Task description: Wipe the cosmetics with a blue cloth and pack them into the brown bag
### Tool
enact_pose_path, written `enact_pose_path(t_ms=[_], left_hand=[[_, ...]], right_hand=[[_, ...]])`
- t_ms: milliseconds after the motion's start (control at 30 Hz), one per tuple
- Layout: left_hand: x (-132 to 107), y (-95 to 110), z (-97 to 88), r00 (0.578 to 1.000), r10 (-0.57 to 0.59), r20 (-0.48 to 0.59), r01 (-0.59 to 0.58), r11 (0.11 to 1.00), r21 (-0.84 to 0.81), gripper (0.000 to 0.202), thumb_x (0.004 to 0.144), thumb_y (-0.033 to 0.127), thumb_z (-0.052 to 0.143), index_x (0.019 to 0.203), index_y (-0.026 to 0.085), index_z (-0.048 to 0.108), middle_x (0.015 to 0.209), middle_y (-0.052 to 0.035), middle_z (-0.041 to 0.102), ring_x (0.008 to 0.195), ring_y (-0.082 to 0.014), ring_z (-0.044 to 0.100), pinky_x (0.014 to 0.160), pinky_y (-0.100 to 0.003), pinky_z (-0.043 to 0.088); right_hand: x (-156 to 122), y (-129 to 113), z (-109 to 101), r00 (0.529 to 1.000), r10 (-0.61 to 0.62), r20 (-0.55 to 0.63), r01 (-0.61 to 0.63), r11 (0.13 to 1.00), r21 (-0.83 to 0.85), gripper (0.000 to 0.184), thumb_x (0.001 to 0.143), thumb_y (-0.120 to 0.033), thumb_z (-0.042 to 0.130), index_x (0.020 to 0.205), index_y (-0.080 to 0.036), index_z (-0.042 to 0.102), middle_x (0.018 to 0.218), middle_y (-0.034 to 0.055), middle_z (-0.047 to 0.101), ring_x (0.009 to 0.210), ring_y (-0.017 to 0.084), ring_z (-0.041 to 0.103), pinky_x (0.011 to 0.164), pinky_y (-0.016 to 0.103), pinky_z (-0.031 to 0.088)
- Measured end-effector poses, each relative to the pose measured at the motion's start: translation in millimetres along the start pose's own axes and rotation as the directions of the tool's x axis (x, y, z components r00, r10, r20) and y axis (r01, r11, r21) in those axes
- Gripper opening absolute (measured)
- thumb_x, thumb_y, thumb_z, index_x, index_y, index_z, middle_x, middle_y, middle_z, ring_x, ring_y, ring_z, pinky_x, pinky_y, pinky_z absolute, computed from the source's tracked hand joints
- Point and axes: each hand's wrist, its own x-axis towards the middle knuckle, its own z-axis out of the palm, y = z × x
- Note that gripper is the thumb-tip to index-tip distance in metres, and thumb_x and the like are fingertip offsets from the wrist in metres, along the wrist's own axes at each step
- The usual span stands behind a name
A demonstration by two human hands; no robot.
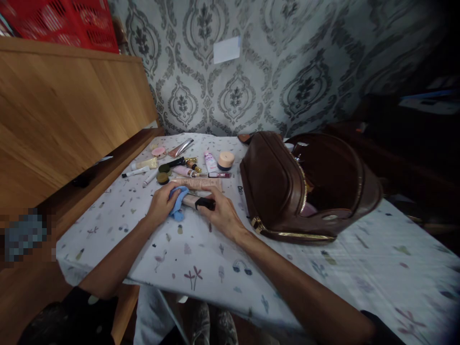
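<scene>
Currently mid-wipe, to judge from the hold, with one piece in process. With the left hand (161, 203), pressing a bunched blue cloth (177, 210) around one end of a foundation bottle (189, 200); with the right hand (223, 211), gripping the same bottle by its black cap (204, 203). Location of bottle: between both hands, at or just above the patterned bench (208, 268), contact not discernible; lying near level, just in front of a beige squeeze tube (201, 183).

Completed portion: indeterminate. Laid out beyond the hands: a peach-lidded jar (226, 160), a pink tube (210, 162), a lip gloss (220, 175), a pink compact (158, 152), a metallic rose tube (181, 148) and several smaller pieces. No visible mark for separating wiped from unwiped. Remaining, as a judgement: at least the rest of the present wipe, with the bottle partly covered and not yet released.

Containers: one brown leather bag (268, 179), to the right of the hands, unzipped and gaping. Within: a silver-topped item (301, 144) near the rear and a pinkish item (308, 209) low at the front; too dark inside for a full count. At upper left, on a wooden cabinet (72, 105), a red plastic crate (68, 40); contents not identifiable.
</scene>
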Motion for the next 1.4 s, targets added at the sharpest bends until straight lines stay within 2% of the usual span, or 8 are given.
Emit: enact_pose_path(t_ms=[167, 333, 500, 600, 800, 1067, 1233, 1400], left_hand=[[-10, 24, 2.2, 0.961, 0.265, -0.08, -0.259, 0.963, 0.081, 0.025, 0.099, 0.03, 0.044, 0.108, 0.019, 0.064, 0.104, -0.008, 0.068, 0.099, -0.0206, 0.06, 0.091, -0.035, 0.047], [-13, 39, 6.8, 0.899, 0.438, 0.0, -0.433, 0.888, 0.155, 0.024, 0.099, 0.027, 0.044, 0.107, 0.019, 0.066, 0.104, -0.0093, 0.067, 0.097, -0.0203, 0.06, 0.088, -0.034, 0.049], [-7, 26, 7.1, 0.966, 0.26, 0.0, -0.255, 0.946, 0.2, 0.029, 0.1, 0.031, 0.041, 0.111, 0.019, 0.064, 0.106, -0.0099, 0.067, 0.102, -0.0233, 0.058, 0.092, -0.037, 0.048], [-4, 17, 4.9, 0.993, 0.119, -0.02, -0.114, 0.98, 0.161, 0.029, 0.099, 0.032, 0.041, 0.113, 0.019, 0.063, 0.111, -0.0088, 0.066, 0.106, -0.0235, 0.058, 0.095, -0.037, 0.046], [-2, 11, -1.4, 0.999, -0.054, -0.001, 0.054, 0.996, -0.074, 0.027, 0.095, 0.037, 0.045, 0.103, 0.019, 0.065, 0.092, -0.0014, 0.07, 0.079, -0.0172, 0.06, 0.076, -0.028, 0.046], [-3, 12, -3.5, 0.998, -0.018, 0.053, 0.027, 0.983, -0.182, 0.025, 0.089, 0.039, 0.051, 0.086, 0.017, 0.063, 0.075, 0.0011, 0.061, 0.069, -0.0145, 0.053, 0.064, -0.025, 0.042], [-6, 15, -4.3, 0.998, -0.057, 0.011, 0.058, 0.969, -0.238, 0.027, 0.09, 0.041, 0.05, 0.082, 0.017, 0.061, 0.068, 0.0029, 0.055, 0.063, -0.0126, 0.048, 0.06, -0.024, 0.04], [-7, 22, -3.5, 0.996, 0.053, -0.072, -0.069, 0.969, -0.236, 0.028, 0.093, 0.04, 0.048, 0.096, 0.018, 0.065, 0.092, -0.0042, 0.067, 0.086, -0.0185, 0.06, 0.082, -0.03, 0.047]], right_hand=[[4, 9, 5, 0.998, -0.038, -0.043, 0.043, 0.991, 0.123, 0.032, 0.081, -0.032, 0.059, 0.109, -0.018, 0.064, 0.091, 0.0038, 0.069, 0.08, 0.017, 0.062, 0.076, 0.03, 0.046], [9, 17, 6, 0.999, 0.031, -0.031, -0.023, 0.973, 0.23, 0.025, 0.082, -0.035, 0.056, 0.099, -0.019, 0.066, 0.078, 0.001, 0.066, 0.071, 0.015, 0.06, 0.067, 0.027, 0.047], [10, 11, 3, 0.971, 0.239, 0.002, -0.226, 0.916, 0.332, 0.026, 0.084, -0.042, 0.054, 0.095, -0.019, 0.063, 0.063, -0.0009, 0.06, 0.05, 0.013, 0.055, 0.047, 0.024, 0.039], [9, 7, 3, 0.947, 0.316, 0.049, -0.305, 0.844, 0.441, 0.028, 0.082, -0.043, 0.059, 0.095, -0.019, 0.06, 0.068, 0.0004, 0.061, 0.047, 0.013, 0.058, 0.04, 0.021, 0.031], [13, 13, 3, 0.976, 0.215, -0.021, -0.172, 0.832, 0.527, 0.034, 0.067, -0.038, 0.069, 0.092, -0.017, 0.061, 0.073, -0.0007, 0.061, 0.061, 0.012, 0.058, 0.051, 0.022, 0.039], [13, 14, -1, 0.993, -0.019, -0.12, 0.066, 0.916, 0.396, 0.027, 0.076, -0.032, 0.061, 0.099, -0.018, 0.065, 0.103, 0.0055, 0.067, 0.099, 0.021, 0.06, 0.089, 0.035, 0.048], [14, 17, 1, 0.989, -0.015, -0.15, 0.077, 0.906, 0.417, 0.048, 0.073, -0.024, 0.063, 0.119, -0.018, 0.049, 0.117, 0.0093, 0.059, 0.102, 0.018, 0.06, 0.089, 0.033, 0.049], [11, 8, 0, 0.987, -0.153, -0.05, 0.159, 0.883, 0.442, 0.036, 0.073, -0.025, 0.067, 0.106, -0.02, 0.052, 0.106, 0.006, 0.064, 0.101, 0.019, 0.061, 0.09, 0.035, 0.049]])
